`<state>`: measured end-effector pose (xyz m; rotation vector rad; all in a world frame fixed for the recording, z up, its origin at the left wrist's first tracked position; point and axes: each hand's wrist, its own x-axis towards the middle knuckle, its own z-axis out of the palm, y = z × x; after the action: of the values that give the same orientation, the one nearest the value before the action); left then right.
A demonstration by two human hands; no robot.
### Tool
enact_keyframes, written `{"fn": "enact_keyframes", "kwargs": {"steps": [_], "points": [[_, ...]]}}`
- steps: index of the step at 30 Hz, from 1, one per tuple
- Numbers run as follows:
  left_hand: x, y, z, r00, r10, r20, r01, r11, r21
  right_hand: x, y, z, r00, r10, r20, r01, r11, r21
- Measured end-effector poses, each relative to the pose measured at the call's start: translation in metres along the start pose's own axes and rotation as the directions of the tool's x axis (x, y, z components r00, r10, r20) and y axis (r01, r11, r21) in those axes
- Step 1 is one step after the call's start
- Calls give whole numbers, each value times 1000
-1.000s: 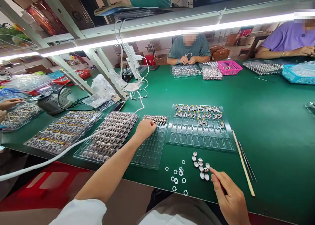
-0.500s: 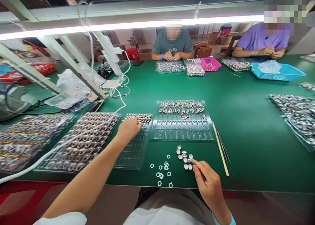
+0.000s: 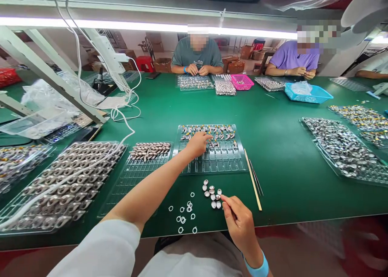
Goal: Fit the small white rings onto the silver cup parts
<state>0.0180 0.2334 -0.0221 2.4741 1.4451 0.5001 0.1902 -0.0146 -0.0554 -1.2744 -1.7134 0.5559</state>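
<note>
My left hand (image 3: 198,143) reaches over the clear plastic tray (image 3: 214,163) in the middle, fingers pinched at its rows of small metal parts with yellow bits (image 3: 224,135). Whatever the pinch holds is hidden. My right hand (image 3: 239,218) is closed by the table's front edge, its fingertips on a small round metal cap (image 3: 218,197) at the right of a loose group. Several white rings (image 3: 182,219) lie left of the caps. Left of the middle tray is another tray holding small brownish metal parts (image 3: 150,149).
A wooden stick (image 3: 253,180) and tweezers (image 3: 256,178) lie right of the middle tray. A larger tray of ring-shaped metal parts (image 3: 72,176), crossed by a white cable (image 3: 121,141), is at left. Filled trays (image 3: 342,147) stand at right. Two people sit opposite, near pink (image 3: 242,82) and blue baskets (image 3: 309,94).
My left hand has moved right, from the tray of brownish parts to the middle tray. My right hand stays at the caps. The view has turned to the right.
</note>
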Motion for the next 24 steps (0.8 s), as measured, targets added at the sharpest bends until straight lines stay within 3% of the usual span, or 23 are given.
{"fn": "enact_keyframes", "kwargs": {"steps": [7,13,16,19,22,24], "points": [[25,-18,12,994,62,94,-62,998,-8,-4,3,4,1000,-8,21,8,1000,-17],[11,0,-10,997,26,68,-20,996,-84,-6,4,5,1000,13,8,-13,999,37],[-21,22,-32,997,10,77,4,983,-181,-4,4,-4,991,117,-60,-106,981,163],[-71,46,-52,979,64,195,-5,956,-293,3,-4,-19,972,226,-60,-204,947,249],[-123,68,-67,899,174,403,29,892,-452,14,-24,-31,976,184,120,-209,943,258],[-148,78,-73,854,220,471,29,885,-466,21,-39,-33,929,148,338,-230,948,218]]}}
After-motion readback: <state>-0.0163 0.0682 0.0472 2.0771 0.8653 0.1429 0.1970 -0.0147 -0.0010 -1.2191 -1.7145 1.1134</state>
